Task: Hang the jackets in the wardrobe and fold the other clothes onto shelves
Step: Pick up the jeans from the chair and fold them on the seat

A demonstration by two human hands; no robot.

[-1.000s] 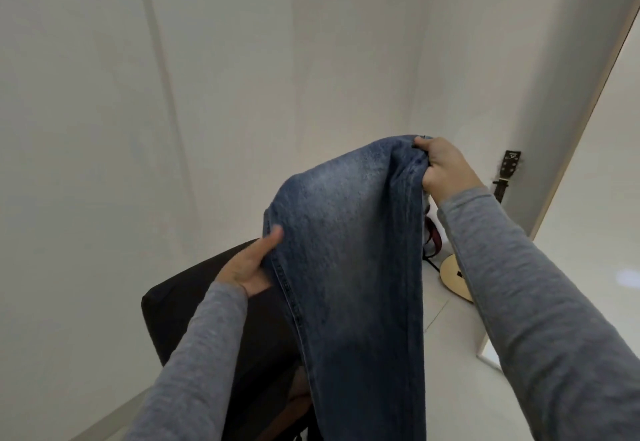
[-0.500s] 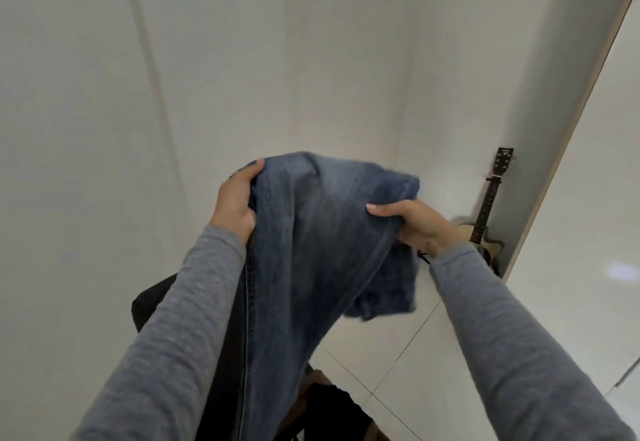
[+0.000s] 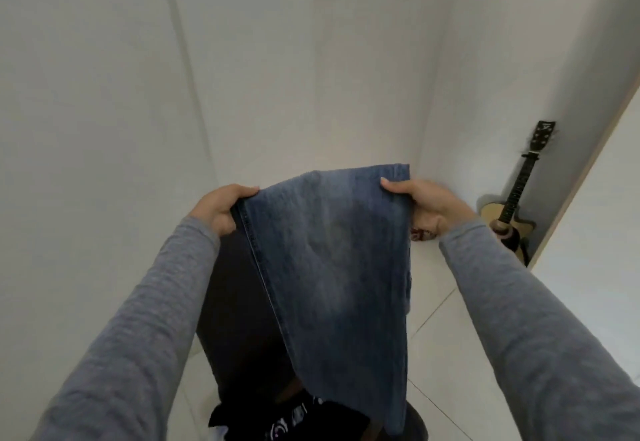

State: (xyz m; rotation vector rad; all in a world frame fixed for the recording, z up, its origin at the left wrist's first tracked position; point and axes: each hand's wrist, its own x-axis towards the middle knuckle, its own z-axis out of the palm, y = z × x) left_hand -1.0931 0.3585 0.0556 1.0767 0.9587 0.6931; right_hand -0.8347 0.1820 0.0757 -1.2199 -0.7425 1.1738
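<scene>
I hold a pair of blue jeans (image 3: 332,260) stretched out in front of me, its length hanging down towards the floor. My left hand (image 3: 221,210) grips the upper left edge by the side seam. My right hand (image 3: 426,205) grips the upper right edge, thumb on top of the cloth. Both arms wear grey sleeves. Below the jeans lies a black garment with a white print (image 3: 294,420), partly hidden by the denim.
A dark piece of furniture (image 3: 235,319) stands behind the jeans, against the white wall at left. An acoustic guitar (image 3: 512,212) leans in the right corner beside a white door edge. A small red thing (image 3: 420,234) lies on the pale tiled floor.
My hands have moved apart and level, pulling the jeans flat between them. A second ago the right hand held the cloth high and the left held it low.
</scene>
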